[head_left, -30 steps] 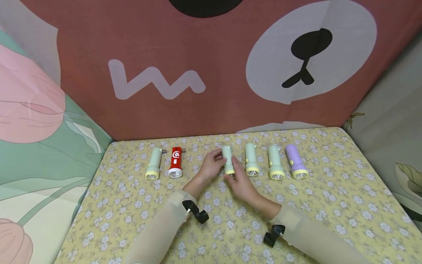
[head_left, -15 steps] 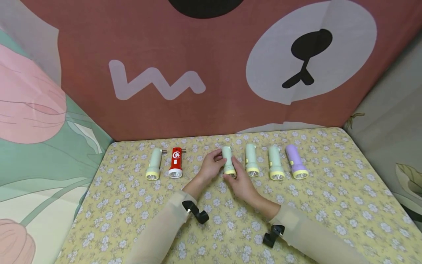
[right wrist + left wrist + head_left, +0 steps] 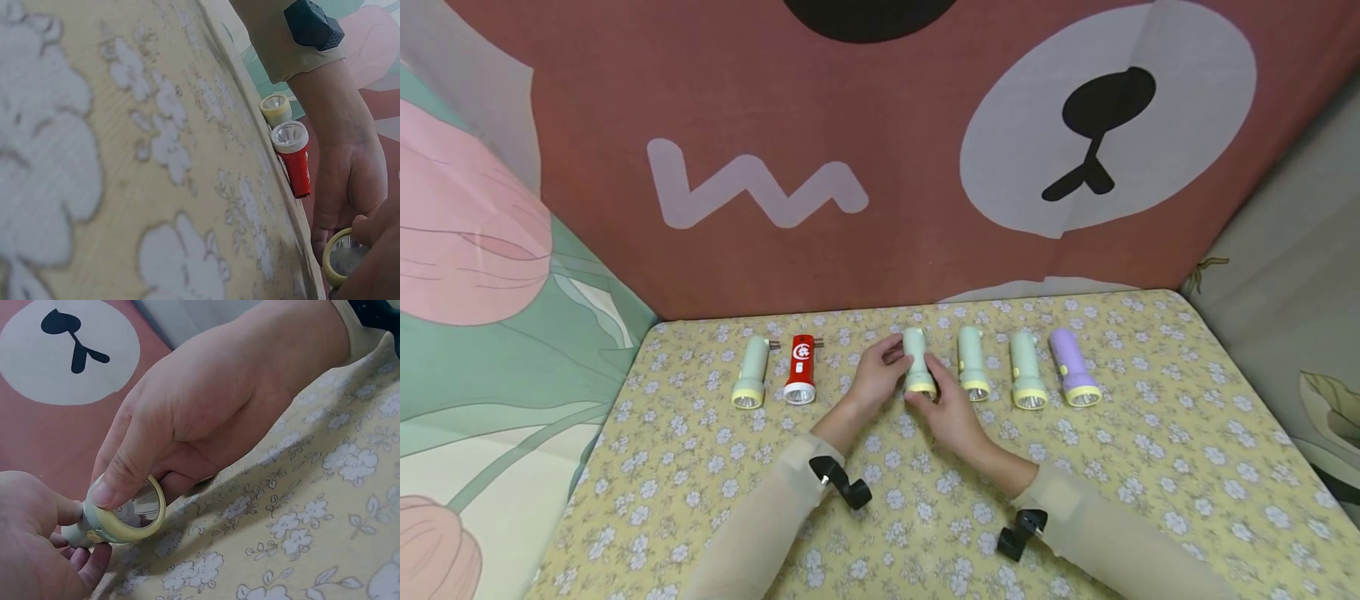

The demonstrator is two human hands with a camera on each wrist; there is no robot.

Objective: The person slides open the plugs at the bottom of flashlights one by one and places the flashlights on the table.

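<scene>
Both hands hold one pale green flashlight (image 3: 917, 354) between them at the middle of the row, its yellow-rimmed lens end toward the person. My left hand (image 3: 877, 373) grips its body from the left, thumb and fingers around it. From the right, my right hand (image 3: 952, 415) pinches it by the head. In the left wrist view, the right thumb (image 3: 106, 492) presses at the yellow ring (image 3: 134, 532), while the left fingers close on the body below a small yellow switch (image 3: 95, 536). The right wrist view shows its lens (image 3: 347, 257), partly covered by the right hand.
Left of the hands lie a pale green flashlight (image 3: 751, 371) and a red one (image 3: 801, 367), both with metal prongs sticking out. To the right lie two more pale green flashlights (image 3: 972, 360) (image 3: 1026, 367) and a purple one (image 3: 1072, 362). A flowered cloth (image 3: 880, 533) covers the table; a printed curtain (image 3: 820, 267) stands behind.
The held flashlight has shifted slightly left and away from the person, with both hands moving a little along with it. The other flashlights stay put.
</scene>
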